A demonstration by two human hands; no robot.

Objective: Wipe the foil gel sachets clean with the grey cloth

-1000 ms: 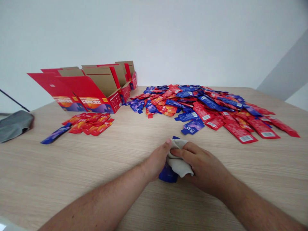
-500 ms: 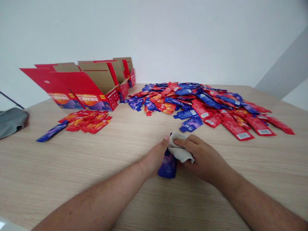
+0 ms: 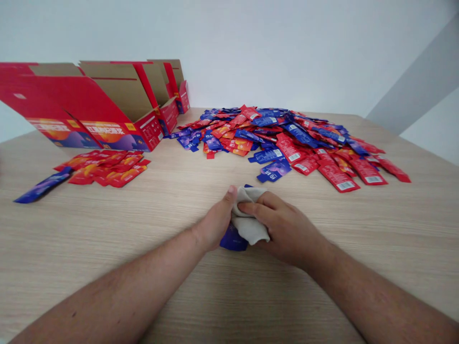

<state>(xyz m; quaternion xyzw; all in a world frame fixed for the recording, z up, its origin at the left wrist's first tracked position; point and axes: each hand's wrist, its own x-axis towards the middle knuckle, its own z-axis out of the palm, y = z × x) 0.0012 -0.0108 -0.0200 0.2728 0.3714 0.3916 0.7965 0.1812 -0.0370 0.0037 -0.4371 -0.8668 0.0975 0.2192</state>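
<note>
Pale wood-grain table (image 3: 172,296) against a plain white wall (image 3: 222,48), a grey diagonal band (image 3: 419,76) crossing the wall at right; open red cartons (image 3: 118,98) stand at the far left, a mixed heap of red and blue sachets (image 3: 265,129) lies toward the back. The left hand (image 3: 218,220), partly closed, grips a blue sachet (image 3: 234,239) above the near middle of the table, while the right hand (image 3: 283,229), fingers bent, presses a pale cloth (image 3: 251,229) against it. Red-orange sachets (image 3: 103,167) lie in front of the cartons, touching another blue sachet (image 3: 43,186).
</note>
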